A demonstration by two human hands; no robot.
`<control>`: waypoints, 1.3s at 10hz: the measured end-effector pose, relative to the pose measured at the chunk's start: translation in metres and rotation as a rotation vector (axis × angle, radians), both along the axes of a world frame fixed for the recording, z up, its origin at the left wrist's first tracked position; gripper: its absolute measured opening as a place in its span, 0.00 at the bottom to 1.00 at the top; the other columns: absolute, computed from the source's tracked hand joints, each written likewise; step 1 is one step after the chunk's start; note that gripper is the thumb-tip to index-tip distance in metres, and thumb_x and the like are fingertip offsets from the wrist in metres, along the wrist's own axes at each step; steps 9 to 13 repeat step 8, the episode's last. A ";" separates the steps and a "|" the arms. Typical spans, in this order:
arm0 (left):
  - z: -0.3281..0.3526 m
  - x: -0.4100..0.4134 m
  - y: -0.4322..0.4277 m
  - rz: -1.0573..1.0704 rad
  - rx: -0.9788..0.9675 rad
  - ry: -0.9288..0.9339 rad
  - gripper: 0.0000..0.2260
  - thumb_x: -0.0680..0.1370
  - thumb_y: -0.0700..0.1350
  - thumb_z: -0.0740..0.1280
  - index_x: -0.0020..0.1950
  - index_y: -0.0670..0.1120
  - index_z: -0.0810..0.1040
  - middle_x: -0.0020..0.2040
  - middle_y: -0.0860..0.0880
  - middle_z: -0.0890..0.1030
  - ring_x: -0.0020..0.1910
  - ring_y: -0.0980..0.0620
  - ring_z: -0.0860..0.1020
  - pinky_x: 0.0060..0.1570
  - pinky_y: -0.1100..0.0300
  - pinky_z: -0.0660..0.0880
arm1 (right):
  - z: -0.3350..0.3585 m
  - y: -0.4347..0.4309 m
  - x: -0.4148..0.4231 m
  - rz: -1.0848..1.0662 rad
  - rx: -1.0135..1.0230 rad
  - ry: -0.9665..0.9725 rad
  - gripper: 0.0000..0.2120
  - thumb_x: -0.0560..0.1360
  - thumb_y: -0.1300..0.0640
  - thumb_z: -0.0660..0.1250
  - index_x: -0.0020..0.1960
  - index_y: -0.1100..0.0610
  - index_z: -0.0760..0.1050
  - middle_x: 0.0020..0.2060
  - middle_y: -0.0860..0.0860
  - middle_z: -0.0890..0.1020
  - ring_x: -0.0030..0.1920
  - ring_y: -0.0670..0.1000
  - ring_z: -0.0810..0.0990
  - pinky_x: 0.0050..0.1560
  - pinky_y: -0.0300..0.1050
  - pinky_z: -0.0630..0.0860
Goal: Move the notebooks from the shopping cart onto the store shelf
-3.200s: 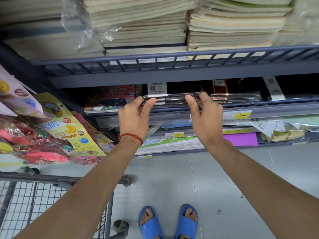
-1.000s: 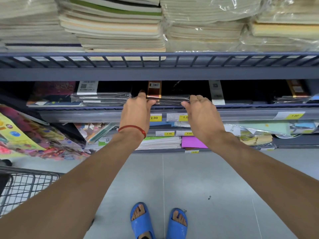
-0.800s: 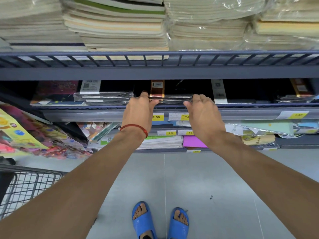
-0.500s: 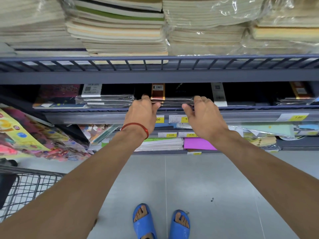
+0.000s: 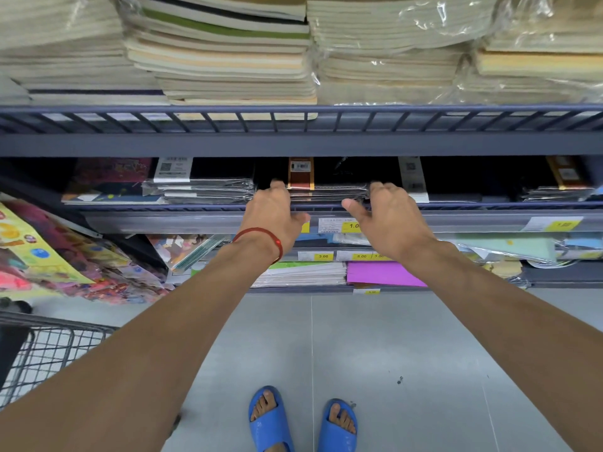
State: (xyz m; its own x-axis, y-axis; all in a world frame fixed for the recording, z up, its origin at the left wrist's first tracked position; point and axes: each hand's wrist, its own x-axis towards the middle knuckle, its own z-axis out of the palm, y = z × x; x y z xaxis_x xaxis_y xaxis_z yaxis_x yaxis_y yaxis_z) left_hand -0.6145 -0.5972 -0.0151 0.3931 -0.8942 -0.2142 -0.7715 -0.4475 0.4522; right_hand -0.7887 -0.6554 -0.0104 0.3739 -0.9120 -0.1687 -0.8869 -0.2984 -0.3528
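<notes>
A low stack of plastic-wrapped dark notebooks [image 5: 329, 192] with a brown-and-gold band lies on the middle store shelf [image 5: 489, 207]. My left hand [image 5: 274, 210], with a red cord on its wrist, has its fingers on the stack's left end. My right hand [image 5: 388, 216] has its fingers on the right end. Both thumbs stick out below the shelf's front rail, away from the stack. Neither hand closes around a notebook. A corner of the wire shopping cart [image 5: 42, 347] shows at lower left; what it holds is out of view.
Another wrapped notebook stack [image 5: 205, 190] lies just left on the same shelf. Tall piles of cream notebooks [image 5: 228, 60] fill the shelf above. Lower shelves hold paper, including a purple sheet [image 5: 381, 274]. Colourful packets [image 5: 49, 256] hang at left. My feet in blue slippers [image 5: 270, 419] stand on grey floor.
Both hands shifted right from the left stack to the banded stack, then stayed at its ends. In the last half second the thumbs spread slightly; the stack has not visibly moved.
</notes>
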 end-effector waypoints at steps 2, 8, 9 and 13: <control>-0.004 -0.001 0.001 0.013 -0.011 -0.026 0.21 0.74 0.52 0.74 0.57 0.42 0.70 0.43 0.45 0.73 0.49 0.42 0.76 0.46 0.55 0.70 | 0.001 0.002 -0.001 0.023 -0.009 0.000 0.18 0.82 0.44 0.61 0.52 0.61 0.71 0.53 0.60 0.77 0.56 0.60 0.74 0.53 0.48 0.68; 0.021 -0.011 0.034 -0.020 -0.165 -0.060 0.20 0.79 0.44 0.66 0.67 0.40 0.65 0.55 0.42 0.76 0.56 0.41 0.76 0.50 0.51 0.73 | 0.017 0.037 -0.021 -0.076 -0.230 0.018 0.19 0.81 0.50 0.61 0.66 0.60 0.73 0.60 0.57 0.78 0.62 0.59 0.74 0.58 0.54 0.74; 0.021 -0.011 0.034 -0.020 -0.165 -0.060 0.20 0.79 0.44 0.66 0.67 0.40 0.65 0.55 0.42 0.76 0.56 0.41 0.76 0.50 0.51 0.73 | 0.017 0.037 -0.021 -0.076 -0.230 0.018 0.19 0.81 0.50 0.61 0.66 0.60 0.73 0.60 0.57 0.78 0.62 0.59 0.74 0.58 0.54 0.74; 0.021 -0.011 0.034 -0.020 -0.165 -0.060 0.20 0.79 0.44 0.66 0.67 0.40 0.65 0.55 0.42 0.76 0.56 0.41 0.76 0.50 0.51 0.73 | 0.017 0.037 -0.021 -0.076 -0.230 0.018 0.19 0.81 0.50 0.61 0.66 0.60 0.73 0.60 0.57 0.78 0.62 0.59 0.74 0.58 0.54 0.74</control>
